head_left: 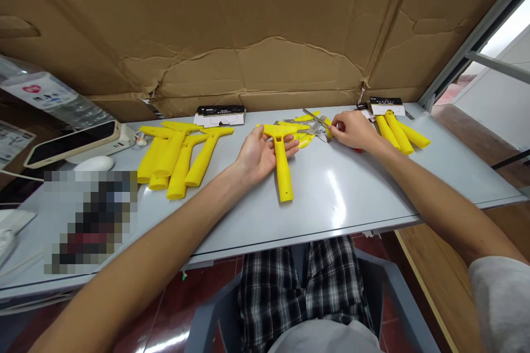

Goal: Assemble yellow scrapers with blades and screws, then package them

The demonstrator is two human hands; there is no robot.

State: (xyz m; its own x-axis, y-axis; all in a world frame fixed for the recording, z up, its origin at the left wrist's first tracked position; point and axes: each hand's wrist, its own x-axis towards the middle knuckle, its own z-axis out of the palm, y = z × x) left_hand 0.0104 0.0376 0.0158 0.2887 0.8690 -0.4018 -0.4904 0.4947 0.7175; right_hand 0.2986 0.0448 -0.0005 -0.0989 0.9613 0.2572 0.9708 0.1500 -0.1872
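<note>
My left hand is turned palm up under a yellow T-shaped plastic handle. The thumb lies over one end of its crossbar, and its round grip points toward me. To the right, my right hand has its fingers curled and pinched together at a small pile of flat metal pieces and yellow plastic parts. What its fingertips hold, if anything, I cannot make out. A bit of something red shows beneath that hand.
Several more yellow T-shaped handles lie on the left of the grey table. Yellow handles with a black-and-white card lie at right; another card is at the back. A phone and white mouse are left. Cardboard stands behind.
</note>
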